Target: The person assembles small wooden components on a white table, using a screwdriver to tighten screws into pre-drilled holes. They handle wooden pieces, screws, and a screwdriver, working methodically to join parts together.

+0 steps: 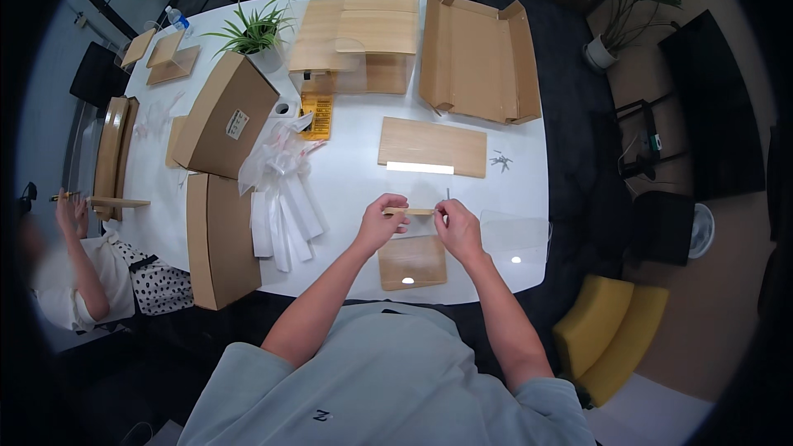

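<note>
Above the near part of the white table, my left hand (382, 221) is closed on a light wooden panel (418, 211), seen nearly edge-on as a thin strip. My right hand (457, 227) pinches at the panel's right end, and a thin metal rod (448, 194) sticks up from its fingers. Whether the rod is a screw or a tool is too small to tell. Below my hands lies a smaller wooden board (412, 268) with a shiny clear surface over it. Beyond them rests a larger wooden board (434, 142), and several loose screws (500, 162) lie to its right.
A clear sheet (514, 239) lies at the right edge. To the left are white packing strips (285, 223) and cardboard boxes (221, 239). An open carton (479, 58), wooden shelf pieces (376, 25) and a potted plant (256, 37) stand behind. A co-worker (91, 281) sits far left.
</note>
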`<state>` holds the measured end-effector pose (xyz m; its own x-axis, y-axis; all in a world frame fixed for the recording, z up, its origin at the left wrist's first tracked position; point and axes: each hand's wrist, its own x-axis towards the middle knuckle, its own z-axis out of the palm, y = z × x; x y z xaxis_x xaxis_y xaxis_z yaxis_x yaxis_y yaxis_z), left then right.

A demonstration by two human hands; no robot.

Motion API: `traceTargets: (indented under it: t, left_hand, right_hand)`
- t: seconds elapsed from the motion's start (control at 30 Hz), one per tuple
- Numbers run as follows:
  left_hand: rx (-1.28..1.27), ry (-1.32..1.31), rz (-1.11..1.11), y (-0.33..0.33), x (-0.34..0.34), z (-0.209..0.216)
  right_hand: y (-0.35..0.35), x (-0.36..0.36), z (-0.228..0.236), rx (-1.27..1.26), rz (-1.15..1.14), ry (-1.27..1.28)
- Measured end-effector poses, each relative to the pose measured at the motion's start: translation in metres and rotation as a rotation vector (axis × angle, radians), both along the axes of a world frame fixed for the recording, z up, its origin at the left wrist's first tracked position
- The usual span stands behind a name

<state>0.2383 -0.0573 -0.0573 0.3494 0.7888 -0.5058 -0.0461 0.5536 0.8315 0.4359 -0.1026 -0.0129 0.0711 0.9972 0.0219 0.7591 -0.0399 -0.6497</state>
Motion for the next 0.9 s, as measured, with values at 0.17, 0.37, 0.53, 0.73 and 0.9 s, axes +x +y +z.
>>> traceTargets:
  t: [0.17,0.37,0.53,0.73,0.9]
  left_hand:
    - [0.003,-0.031,-0.011,-0.001,-0.003,0.000]
    - [0.001,-0.025,-0.035,0.002,-0.004,0.001]
    - [0.218,0.260,-0.156,0.004,-0.008,0.014]
    - [0.998,0.940,-0.239,0.000,-0.009,0.064]
    - [1.198,0.626,-0.376,0.017,0.026,0.039]
  right_hand:
    - [-0.001,-0.003,0.001,0.067,0.017,-0.089]
    - [-0.001,-0.003,-0.002,0.188,0.122,-0.240]
    - [0.001,-0.001,-0.013,0.229,0.120,-0.238]
    - [0.004,-0.001,-0.009,0.211,0.070,-0.180]
    - [0.001,-0.003,-0.006,0.146,0.060,-0.134]
